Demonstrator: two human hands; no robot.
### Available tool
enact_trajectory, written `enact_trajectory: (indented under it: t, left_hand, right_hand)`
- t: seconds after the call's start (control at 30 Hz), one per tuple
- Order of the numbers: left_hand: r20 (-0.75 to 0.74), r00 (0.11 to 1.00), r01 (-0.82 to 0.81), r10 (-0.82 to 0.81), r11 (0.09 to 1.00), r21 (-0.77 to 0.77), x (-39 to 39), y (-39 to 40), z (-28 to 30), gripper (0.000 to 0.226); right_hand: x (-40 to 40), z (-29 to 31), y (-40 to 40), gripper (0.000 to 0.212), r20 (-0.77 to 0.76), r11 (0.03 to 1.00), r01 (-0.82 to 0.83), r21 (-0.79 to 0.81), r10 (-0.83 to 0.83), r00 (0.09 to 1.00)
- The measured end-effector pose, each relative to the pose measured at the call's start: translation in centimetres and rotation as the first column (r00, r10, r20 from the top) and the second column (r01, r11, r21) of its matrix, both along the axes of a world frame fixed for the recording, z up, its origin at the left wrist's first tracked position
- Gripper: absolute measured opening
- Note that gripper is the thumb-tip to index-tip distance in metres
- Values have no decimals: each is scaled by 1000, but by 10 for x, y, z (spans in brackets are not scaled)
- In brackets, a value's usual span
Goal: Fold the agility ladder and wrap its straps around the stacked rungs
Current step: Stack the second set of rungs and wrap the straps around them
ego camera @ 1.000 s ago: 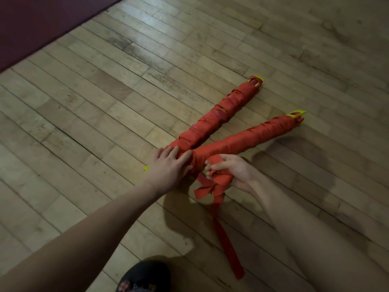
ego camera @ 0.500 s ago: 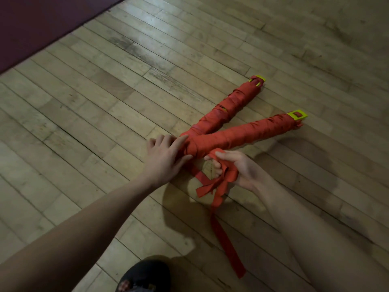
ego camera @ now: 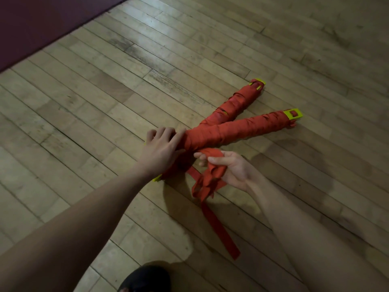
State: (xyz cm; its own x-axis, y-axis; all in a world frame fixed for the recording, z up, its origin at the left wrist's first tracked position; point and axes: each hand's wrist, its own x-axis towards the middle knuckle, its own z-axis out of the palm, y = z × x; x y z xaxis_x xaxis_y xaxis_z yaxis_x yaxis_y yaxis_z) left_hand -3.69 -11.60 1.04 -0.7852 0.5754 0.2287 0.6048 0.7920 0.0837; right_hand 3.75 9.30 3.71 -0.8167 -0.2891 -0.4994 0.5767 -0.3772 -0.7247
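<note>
On wood floor (ego camera: 105,114), left hand (ego camera: 162,150) pressing wrapped rungs (ego camera: 235,129), right hand (ego camera: 229,167) gripping strap (ego camera: 210,180)

No writing, label, brand, number or sign can be read anywhere — not on the red strap (ego camera: 210,180), not on the yellow rung ends (ego camera: 292,114) beyond it, not on the wooden floor (ego camera: 84,114) around it.

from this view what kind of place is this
Probably a gym or sports hall: a worn wooden plank floor, a dark red mat along its far edge, and an agility ladder being bundled up on the floor.
</note>
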Motion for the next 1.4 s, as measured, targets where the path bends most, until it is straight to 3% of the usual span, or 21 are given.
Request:
enact_trajectory:
  t: [0.17, 0.33, 0.43, 0.57, 0.7, 0.9, 1.13, 1.27, 1.4]
  left_hand:
    - [171, 980, -104, 105, 994, -16, 12, 3, -6, 61]
    - [252, 954, -173, 164, 985, 15, 12, 7, 2, 47]
    - [217, 972, -105, 94, 994, 40, 21, 8, -1, 45]
    - [137, 990, -24, 22, 1000, 16, 34, 8, -3, 47]
    - [60, 998, 18, -22, 998, 63, 42, 14, -4, 27]
    - [146, 988, -59, 58, 998, 2, 47, 18, -7, 50]
    - [103, 992, 90, -76, 986, -138, 45, 8, -13, 49]
    - [136, 981, 154, -141, 984, -85, 50, 10, -19, 54]
    - [111, 991, 85, -81, 996, -32, 50, 12, -18, 64]
  right_hand:
    - [9, -4, -2, 40, 45, 987, -124, -101, 129, 991]
    - [10, -4, 0, 36, 153, 995, -101, 12, 98, 983]
    - [9, -5, 2, 37, 192, 998, -33, 61, 21, 981]
    - [10, -11, 5, 18, 164, 996, 41, 83, -55, 985]
    - [12, -15, 3, 13, 198, 989, 20, 147, -49, 979]
    - [18, -13, 3, 11, 206, 990, 22, 136, -50, 977]
    - [21, -13, 5, 14, 196, 989, -9, 151, -21, 980]
    - [30, -20, 6, 13, 196, 984, -29, 177, -6, 981]
    - [31, -23, -5, 18, 109, 965, 125, 231, -153, 982]
